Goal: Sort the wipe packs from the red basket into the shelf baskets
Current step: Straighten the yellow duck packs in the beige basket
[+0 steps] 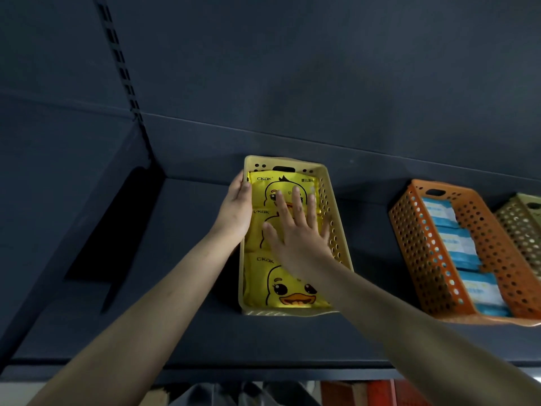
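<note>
Here, in the head view, both bare arms reach up onto a dark shelf [175, 273], and the two grips meet at a yellow basket [278, 312] standing on it. The right grip [295, 232] lies flat inside that basket with its fingers straight and spread wide, holding nothing. Directly beneath its palm is the middle wipe pack [257, 227], yellow with a duck face, and its fingertips reach onto the far wipe pack [281, 180] of the same kind. Behind its wrist, toward the person, the near wipe pack [292, 291] lies flat at the front end of the basket, so three packs sit in a row from back to front. The left grip [235, 212] rests just left of the right one, along the basket's left wall, its fingers straight and close together, their tips at the rim beside the far pack; it pinches nothing. Well off to the right of the right grip stands an orange basket [415, 230] with blue and white packs [456, 244] in a row, and just past it a duller perforated basket [524, 227], cut by the frame edge. Below both forearms, under the shelf's front edge, are red shapes [377, 391], too blurred to tell
</note>
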The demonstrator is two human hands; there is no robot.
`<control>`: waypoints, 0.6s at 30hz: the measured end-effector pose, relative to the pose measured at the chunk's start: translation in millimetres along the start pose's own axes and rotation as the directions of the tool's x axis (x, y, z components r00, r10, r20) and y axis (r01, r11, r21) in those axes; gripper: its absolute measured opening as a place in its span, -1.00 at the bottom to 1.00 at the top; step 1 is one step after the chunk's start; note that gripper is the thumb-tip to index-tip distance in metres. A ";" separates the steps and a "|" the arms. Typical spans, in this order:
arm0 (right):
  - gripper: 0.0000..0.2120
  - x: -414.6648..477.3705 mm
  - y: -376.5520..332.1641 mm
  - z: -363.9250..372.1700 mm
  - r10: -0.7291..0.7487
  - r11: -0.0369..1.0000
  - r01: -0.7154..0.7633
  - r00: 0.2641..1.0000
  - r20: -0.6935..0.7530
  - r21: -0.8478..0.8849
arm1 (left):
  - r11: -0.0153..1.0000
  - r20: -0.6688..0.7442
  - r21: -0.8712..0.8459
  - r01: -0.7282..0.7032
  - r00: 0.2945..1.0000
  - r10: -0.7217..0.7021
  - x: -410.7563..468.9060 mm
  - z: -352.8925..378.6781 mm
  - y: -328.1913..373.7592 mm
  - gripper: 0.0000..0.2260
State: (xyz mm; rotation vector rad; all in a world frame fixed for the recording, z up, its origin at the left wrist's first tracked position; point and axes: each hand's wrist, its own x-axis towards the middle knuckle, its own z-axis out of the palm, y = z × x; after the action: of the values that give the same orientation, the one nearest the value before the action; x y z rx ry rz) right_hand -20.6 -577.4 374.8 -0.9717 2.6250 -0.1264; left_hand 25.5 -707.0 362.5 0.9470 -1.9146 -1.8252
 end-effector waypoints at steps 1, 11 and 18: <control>-0.37 2.8 0.5 4.8 0.025 1.000 -0.025 1.000 0.012 0.005 | 1.000 -0.003 -0.006 0.003 1.000 -0.003 0.2 0.4 0.0 -0.58; -0.38 27.1 -3.0 0.8 0.025 1.000 -0.026 1.000 -0.016 -0.007 | 0.998 -0.022 -0.045 0.039 0.999 -0.040 0.7 1.9 2.4 -0.59; -0.40 58.3 -5.6 7.0 0.034 0.994 -0.030 0.999 0.035 -0.108 | 0.995 -0.032 -0.091 0.026 0.999 -0.029 -1.1 1.7 5.9 -0.61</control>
State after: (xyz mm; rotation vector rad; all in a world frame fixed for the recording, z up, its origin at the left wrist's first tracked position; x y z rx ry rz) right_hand -56.1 -619.1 352.9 -0.9570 2.6353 0.0400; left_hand 23.8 -705.2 368.2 0.9715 -1.7915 -1.8829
